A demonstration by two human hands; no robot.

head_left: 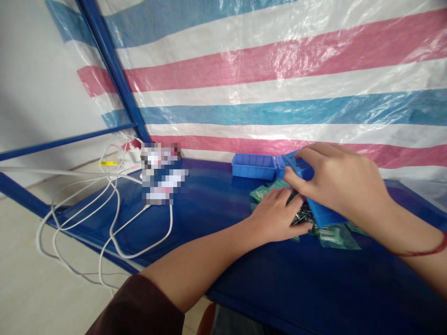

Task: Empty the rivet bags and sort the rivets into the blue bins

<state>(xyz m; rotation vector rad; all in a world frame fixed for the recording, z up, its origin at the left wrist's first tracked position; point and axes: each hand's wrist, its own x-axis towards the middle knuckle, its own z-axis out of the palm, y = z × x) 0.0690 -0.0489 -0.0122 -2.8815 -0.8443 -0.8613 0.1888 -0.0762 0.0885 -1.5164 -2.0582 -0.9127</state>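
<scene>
My right hand (340, 179) grips a blue plastic bin (324, 214), which is tilted on its side above the table. Small dark metal pieces (304, 216), which look like screws, lie in a heap by the bin's mouth. My left hand (274, 211) rests against the heap from the left, fingers apart and partly curved over it. Some of its fingertips are hidden behind my right hand and the bin. Under and around the heap lie clear plastic bags (337, 236) with a green tint, holding small metal parts.
Another blue bin (253, 168) stands at the back by the striped plastic sheet (226, 93). White cables (120, 232) loop over the left edge of the blue table (209, 218). Blurred-out items (164, 179) lie back left, near a blue metal frame post (115, 70).
</scene>
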